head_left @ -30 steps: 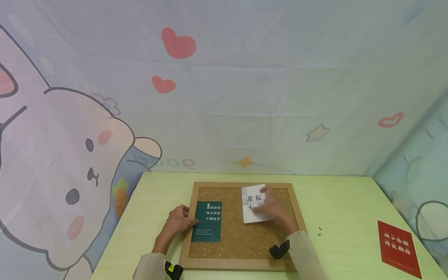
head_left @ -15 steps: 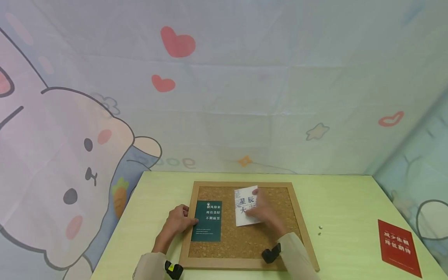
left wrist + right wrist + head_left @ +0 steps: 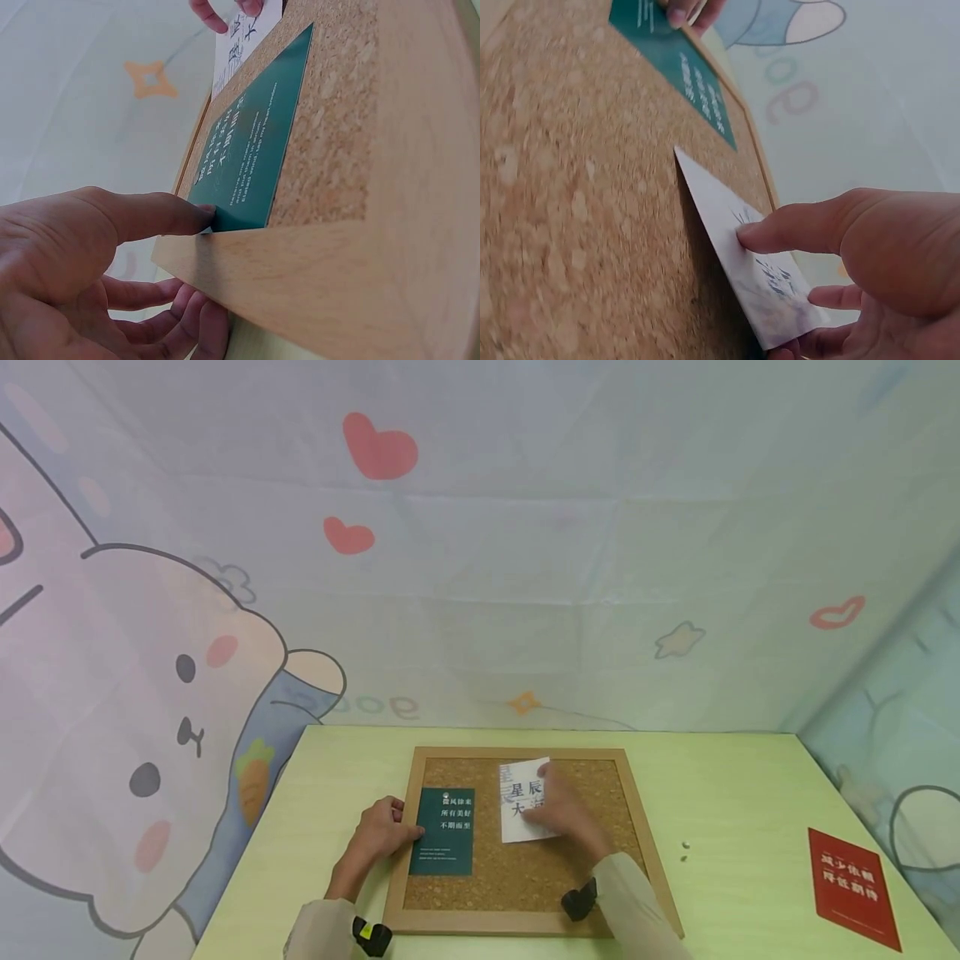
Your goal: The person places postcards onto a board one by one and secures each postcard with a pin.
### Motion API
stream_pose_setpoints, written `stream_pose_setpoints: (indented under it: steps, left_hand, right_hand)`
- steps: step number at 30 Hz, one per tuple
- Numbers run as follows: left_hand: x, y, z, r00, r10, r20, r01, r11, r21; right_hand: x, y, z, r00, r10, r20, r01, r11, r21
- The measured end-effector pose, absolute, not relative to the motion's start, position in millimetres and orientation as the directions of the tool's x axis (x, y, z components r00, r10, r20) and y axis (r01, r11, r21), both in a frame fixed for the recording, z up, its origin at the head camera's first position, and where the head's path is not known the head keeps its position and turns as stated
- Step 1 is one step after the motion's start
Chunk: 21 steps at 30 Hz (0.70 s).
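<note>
A wood-framed cork board (image 3: 510,893) lies on the table. My left hand (image 3: 384,828) grips its left side: the thumb (image 3: 172,214) touches the edge of a green card (image 3: 255,161), and the other fingers curl against the outer side of the frame. This green card (image 3: 442,843) lies over the board's left part, with a small pin (image 3: 446,796) near its top. My right hand (image 3: 562,810) holds a white card (image 3: 517,818) with blue-black characters over the upper middle of the cork. In the right wrist view, the white card (image 3: 720,202) is tilted, casting a shadow on the cork.
Two small metallic pins (image 3: 686,844) lie on the pale green table (image 3: 735,793), right of the board. Farther right is a red card (image 3: 855,889) with white characters. A cloth backdrop (image 3: 510,568) with cartoon prints stands behind the table.
My right hand has carried the white card left across the cork, then almost stopped. My left hand keeps its place on the frame.
</note>
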<state>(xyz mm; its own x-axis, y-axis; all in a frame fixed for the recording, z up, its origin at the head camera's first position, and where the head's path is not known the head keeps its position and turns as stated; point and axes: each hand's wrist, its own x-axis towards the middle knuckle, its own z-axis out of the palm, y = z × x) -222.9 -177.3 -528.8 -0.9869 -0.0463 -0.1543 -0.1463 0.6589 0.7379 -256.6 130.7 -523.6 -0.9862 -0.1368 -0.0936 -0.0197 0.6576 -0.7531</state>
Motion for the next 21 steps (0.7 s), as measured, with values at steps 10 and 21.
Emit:
stream_pose_setpoints:
  steps: [10,21]
  left_hand:
    - [-224.2,-177.6,-530.6,-0.986,-0.048,-0.157,-0.150,0.660,0.736]
    - [-223.6,-176.3,-528.2,-0.986,-0.051,-0.160,-0.151,0.679,0.718]
  right_hand:
    - [-253.7,132.6,-518.0,-0.981,-0.175,-0.085,-0.074,0.738,-0.671]
    - [-251.3,129.1,-517.7,-0.985,-0.146,-0.089,-0.066,0.805,-0.590]
